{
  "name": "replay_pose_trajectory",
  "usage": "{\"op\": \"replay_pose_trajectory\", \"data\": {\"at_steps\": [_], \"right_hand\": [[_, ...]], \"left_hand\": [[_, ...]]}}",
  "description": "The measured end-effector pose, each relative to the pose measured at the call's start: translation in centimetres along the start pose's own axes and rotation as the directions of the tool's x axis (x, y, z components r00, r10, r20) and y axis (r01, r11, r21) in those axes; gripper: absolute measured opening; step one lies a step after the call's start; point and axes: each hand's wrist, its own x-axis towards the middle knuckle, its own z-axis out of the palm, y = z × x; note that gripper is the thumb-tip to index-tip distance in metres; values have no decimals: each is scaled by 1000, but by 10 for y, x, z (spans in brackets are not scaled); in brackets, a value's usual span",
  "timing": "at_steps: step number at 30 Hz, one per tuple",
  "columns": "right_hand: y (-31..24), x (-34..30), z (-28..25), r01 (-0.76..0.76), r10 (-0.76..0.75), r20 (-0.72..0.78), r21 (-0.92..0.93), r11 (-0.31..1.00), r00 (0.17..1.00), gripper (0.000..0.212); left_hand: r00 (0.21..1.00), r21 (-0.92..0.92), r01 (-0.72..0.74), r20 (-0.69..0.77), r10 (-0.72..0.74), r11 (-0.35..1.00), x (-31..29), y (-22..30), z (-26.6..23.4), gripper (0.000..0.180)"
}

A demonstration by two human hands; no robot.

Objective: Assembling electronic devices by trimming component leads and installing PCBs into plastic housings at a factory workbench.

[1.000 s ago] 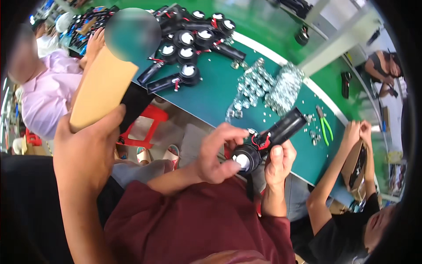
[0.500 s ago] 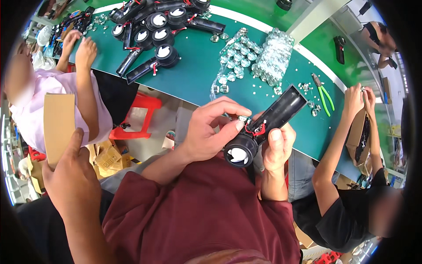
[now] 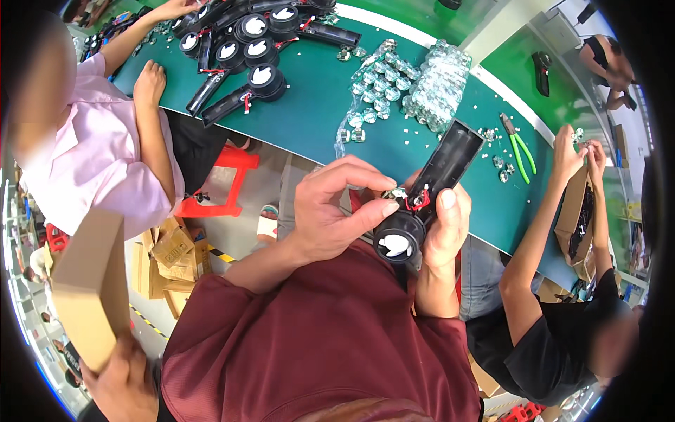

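Observation:
My right hand is wrapped round a black plastic housing, a long open trough with a round end that carries a white shape. Red wires lie in a small bundle where the trough meets the round end. Between thumb and forefinger, my left hand pinches a small circuit board beside those wires. The fingertips partly cover the board. Both hands are above my lap, close to the table edge.
On the green table lie piled black housings, loose circuit boards, a bubble-wrapped stack and green-handled pliers. Co-workers sit on both sides. A person's hand at lower left holds a cardboard box. A red stool stands left.
The housing has shifted slightly right and up, with the left hand's pinch following. The cardboard box at left has moved down and turned. The co-worker in pink now reaches farther across the table.

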Motion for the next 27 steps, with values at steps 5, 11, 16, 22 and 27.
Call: {"op": "replay_pose_trajectory", "data": {"at_steps": [5,11,16,22,27], "right_hand": [[-5,-1,-2,-72,67,33,168,983,997,48],[-6,3,-6,-172,161,61,270,948,985,50],[0,3,-10,-178,157,88,349,920,984,47],[4,3,-10,-163,122,126,389,907,984,46],[0,2,-4,-76,48,75,443,893,996,50]], "left_hand": [[996,-176,87,-7,-90,981,-6,1,8,24],[989,-272,149,19,-149,951,-9,1,13,27],[994,-202,90,83,-75,975,-8,3,12,28],[996,-129,35,87,-24,991,-8,-2,9,27],[995,-69,-3,104,10,998,-7,1,6,24]]}}
